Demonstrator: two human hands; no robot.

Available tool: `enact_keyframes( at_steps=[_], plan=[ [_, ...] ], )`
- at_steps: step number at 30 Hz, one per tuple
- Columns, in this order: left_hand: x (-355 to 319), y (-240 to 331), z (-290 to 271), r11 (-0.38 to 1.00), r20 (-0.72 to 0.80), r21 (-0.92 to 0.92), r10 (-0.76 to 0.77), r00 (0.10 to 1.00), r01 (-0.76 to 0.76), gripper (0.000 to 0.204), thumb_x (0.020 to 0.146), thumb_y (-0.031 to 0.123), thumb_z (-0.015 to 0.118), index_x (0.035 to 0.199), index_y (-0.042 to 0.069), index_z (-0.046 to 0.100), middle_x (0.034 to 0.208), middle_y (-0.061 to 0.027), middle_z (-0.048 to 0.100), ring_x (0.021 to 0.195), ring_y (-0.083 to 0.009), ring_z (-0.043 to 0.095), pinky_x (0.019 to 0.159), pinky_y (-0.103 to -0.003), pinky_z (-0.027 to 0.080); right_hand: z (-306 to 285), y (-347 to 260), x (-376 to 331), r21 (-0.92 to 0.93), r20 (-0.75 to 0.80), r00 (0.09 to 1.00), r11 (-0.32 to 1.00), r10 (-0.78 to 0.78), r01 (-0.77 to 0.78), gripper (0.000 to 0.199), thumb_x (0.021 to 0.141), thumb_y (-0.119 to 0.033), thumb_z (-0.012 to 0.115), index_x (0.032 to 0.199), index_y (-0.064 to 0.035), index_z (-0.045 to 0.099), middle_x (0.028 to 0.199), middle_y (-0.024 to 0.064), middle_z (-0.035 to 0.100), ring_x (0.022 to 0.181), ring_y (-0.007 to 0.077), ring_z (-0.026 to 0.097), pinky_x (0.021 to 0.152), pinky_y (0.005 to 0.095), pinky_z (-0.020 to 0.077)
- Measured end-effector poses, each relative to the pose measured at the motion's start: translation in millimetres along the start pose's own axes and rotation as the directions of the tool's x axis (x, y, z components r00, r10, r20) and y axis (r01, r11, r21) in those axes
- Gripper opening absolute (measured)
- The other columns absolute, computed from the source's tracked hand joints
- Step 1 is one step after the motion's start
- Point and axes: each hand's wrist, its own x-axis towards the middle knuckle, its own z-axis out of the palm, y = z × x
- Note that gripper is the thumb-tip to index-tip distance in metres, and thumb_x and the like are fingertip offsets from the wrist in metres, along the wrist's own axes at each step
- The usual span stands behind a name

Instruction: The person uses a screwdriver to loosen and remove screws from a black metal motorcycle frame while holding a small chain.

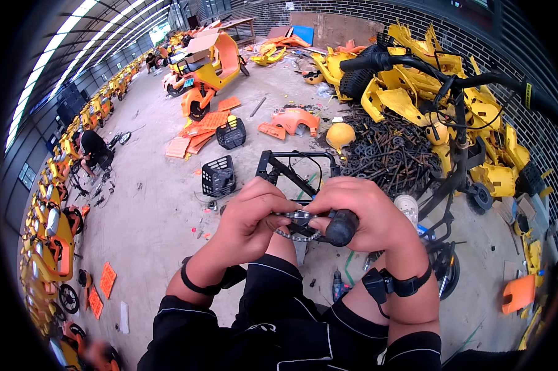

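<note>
The left hand (249, 213) is curled with its fingertips pinched on a small metal part with a short length of chain (297, 226), held above the person's knees. The right hand (359, 213) is clamped around a black-handled tool (342, 227) whose tip meets that same part. Each wrist carries one black strap.

Below lies a bare concrete floor (149, 204) of a long hall, with a dark brick wall (378, 12) on the right and a band of roof lights on the left. Two black plastic baskets (218, 176) stand on the floor, the second (231, 133) near a stack of orange panels (198, 127). One black metal frame (297, 167) sits just past the hands. A heap of yellow body shells (415, 93) rests against the wall, with a pile of rusty dark metal parts (384, 148) before it. One orange scooter (211, 74) stands farther back; a row of yellow-orange vehicles lines the left side, where another person (92, 148) crouches.
</note>
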Motion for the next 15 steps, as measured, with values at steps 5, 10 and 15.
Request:
enact_keyframes(
  at_steps=[5,10,15],
  plan=[
    [-14,-21,16,0.975,-0.025,-0.097,-0.204,0.979,0.200,0.020,0.082,-0.006,0.068,0.101,0.000,0.067,0.089,-0.0104,0.061,0.084,-0.0252,0.059,0.076,-0.034,0.048,10,15,0,-0.128,0.012,0.980,0.972,0.198,-0.195,0.037,0.064,-0.002,0.075,0.099,-0.0067,0.068,0.090,0.0101,0.068,0.090,0.0335,0.065,0.077,0.0405,0.0528],
    [-55,-43,61,0.751,0.049,-0.438,-0.529,0.847,0.494,0.016,0.098,0.003,0.058,0.114,0.001,0.056,0.094,-0.0044,0.060,0.083,-0.0109,0.056,0.064,-0.024,0.045,19,36,-1,-0.248,0.048,0.960,0.935,0.274,-0.254,0.022,0.069,-0.010,0.074,0.090,-0.0091,0.069,0.083,0.0105,0.068,0.081,0.0323,0.066,0.071,0.0400,0.0525],
    [-95,-49,108,0.181,0.431,-0.723,-0.636,0.640,0.667,0.015,0.106,0.015,0.045,0.118,0.006,0.048,0.091,-0.0038,0.059,0.072,-0.0085,0.054,0.054,-0.022,0.043,33,53,-8,-0.359,0.351,0.783,0.846,0.513,-0.394,0.019,0.075,-0.020,0.075,0.087,-0.0077,0.067,0.080,0.0140,0.068,0.078,0.0346,0.067,0.068,0.0422,0.0515]
  ],
)
